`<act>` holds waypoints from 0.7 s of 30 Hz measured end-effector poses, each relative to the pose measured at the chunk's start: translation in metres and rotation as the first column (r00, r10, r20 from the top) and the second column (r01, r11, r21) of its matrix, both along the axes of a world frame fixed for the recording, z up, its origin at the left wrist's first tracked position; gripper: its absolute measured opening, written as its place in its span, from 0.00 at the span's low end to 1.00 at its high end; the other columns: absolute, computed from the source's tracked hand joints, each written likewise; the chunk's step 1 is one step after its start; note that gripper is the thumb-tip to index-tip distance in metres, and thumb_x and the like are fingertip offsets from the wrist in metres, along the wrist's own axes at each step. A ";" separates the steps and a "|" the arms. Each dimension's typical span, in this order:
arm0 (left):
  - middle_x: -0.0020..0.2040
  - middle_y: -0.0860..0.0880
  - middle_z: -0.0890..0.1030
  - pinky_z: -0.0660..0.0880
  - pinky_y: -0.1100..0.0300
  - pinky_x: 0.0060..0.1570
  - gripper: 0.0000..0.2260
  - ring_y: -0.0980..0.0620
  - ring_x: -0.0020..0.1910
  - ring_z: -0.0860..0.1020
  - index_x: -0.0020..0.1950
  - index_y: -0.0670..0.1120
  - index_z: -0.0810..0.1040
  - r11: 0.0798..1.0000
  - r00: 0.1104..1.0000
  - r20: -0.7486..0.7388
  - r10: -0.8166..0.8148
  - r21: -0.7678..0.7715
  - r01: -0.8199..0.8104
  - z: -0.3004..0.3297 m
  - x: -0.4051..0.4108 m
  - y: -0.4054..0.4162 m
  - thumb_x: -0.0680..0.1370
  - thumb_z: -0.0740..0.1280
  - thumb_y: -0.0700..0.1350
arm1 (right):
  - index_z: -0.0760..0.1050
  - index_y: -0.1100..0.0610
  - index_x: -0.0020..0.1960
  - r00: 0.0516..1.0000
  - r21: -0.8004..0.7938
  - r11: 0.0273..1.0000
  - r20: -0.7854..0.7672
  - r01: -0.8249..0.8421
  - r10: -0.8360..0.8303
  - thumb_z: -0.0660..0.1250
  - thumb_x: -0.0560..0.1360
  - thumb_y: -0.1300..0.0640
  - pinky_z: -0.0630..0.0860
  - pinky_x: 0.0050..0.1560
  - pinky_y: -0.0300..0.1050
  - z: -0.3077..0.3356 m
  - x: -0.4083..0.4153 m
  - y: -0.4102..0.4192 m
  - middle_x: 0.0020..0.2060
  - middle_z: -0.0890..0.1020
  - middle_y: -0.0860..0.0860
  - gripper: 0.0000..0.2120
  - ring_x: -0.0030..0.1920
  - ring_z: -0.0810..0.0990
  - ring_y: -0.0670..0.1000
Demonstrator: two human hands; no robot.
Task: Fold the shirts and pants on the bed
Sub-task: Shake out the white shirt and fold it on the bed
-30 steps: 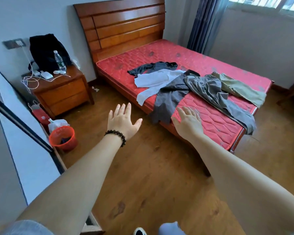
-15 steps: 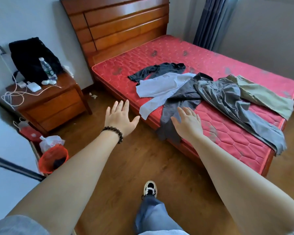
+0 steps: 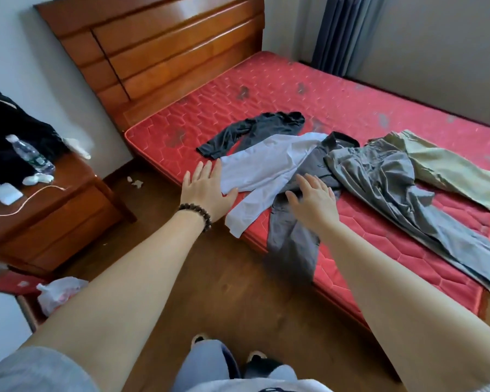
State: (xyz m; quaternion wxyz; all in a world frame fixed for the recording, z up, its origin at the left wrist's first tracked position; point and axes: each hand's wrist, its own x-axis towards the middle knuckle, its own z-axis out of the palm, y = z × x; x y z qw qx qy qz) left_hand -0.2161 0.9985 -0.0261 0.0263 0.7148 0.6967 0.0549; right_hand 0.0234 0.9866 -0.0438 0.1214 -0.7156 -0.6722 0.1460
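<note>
Several garments lie spread on the red mattress (image 3: 337, 103). A white shirt (image 3: 266, 165) lies near the front edge, its sleeve hanging toward the floor. Under it a dark grey shirt (image 3: 292, 247) drapes over the bed's side. Behind them lies a black garment (image 3: 252, 131). Grey pants (image 3: 385, 188) and olive pants (image 3: 450, 171) stretch to the right. My left hand (image 3: 207, 190), fingers straight, hovers at the white shirt's left edge. My right hand (image 3: 314, 202), fingers spread, is over the dark grey shirt. Neither holds anything.
A wooden headboard (image 3: 164, 52) stands at the back. To the left a wooden nightstand (image 3: 48, 216) carries a black bag, a water bottle (image 3: 31, 155) and chargers. A plastic bag (image 3: 60, 292) lies on the wooden floor. Grey curtains (image 3: 348, 32) hang at the back right.
I have stepped closer to the bed. Both hands have advanced from above the floor to the clothes at the mattress edge, still with straight fingers.
</note>
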 end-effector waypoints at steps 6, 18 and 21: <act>0.78 0.46 0.55 0.48 0.45 0.74 0.35 0.47 0.77 0.50 0.78 0.48 0.50 0.998 0.998 0.026 -0.055 -0.027 0.056 -0.017 -0.018 0.090 0.77 0.54 0.64 | 0.58 0.51 0.77 0.998 -0.043 0.997 0.018 0.064 -0.063 0.55 0.80 0.43 0.48 0.76 0.54 -0.012 -0.007 0.066 0.76 0.59 0.51 0.28 0.77 0.52 0.52; 0.79 0.48 0.54 0.47 0.47 0.75 0.36 0.49 0.78 0.49 0.78 0.48 0.48 0.934 0.940 0.045 -0.339 -0.103 0.342 -0.040 -0.069 0.310 0.77 0.53 0.65 | 0.59 0.52 0.76 0.922 -0.081 0.919 0.001 0.385 -0.386 0.56 0.80 0.44 0.49 0.75 0.55 -0.029 -0.074 0.212 0.76 0.60 0.52 0.27 0.76 0.54 0.54; 0.79 0.48 0.53 0.46 0.47 0.75 0.36 0.49 0.78 0.48 0.78 0.48 0.48 0.907 0.915 0.057 -0.399 -0.119 0.403 -0.042 -0.080 0.357 0.77 0.53 0.65 | 0.59 0.52 0.76 0.895 -0.093 0.890 0.012 0.446 -0.447 0.56 0.80 0.44 0.49 0.75 0.56 -0.030 -0.093 0.241 0.76 0.60 0.52 0.27 0.76 0.54 0.54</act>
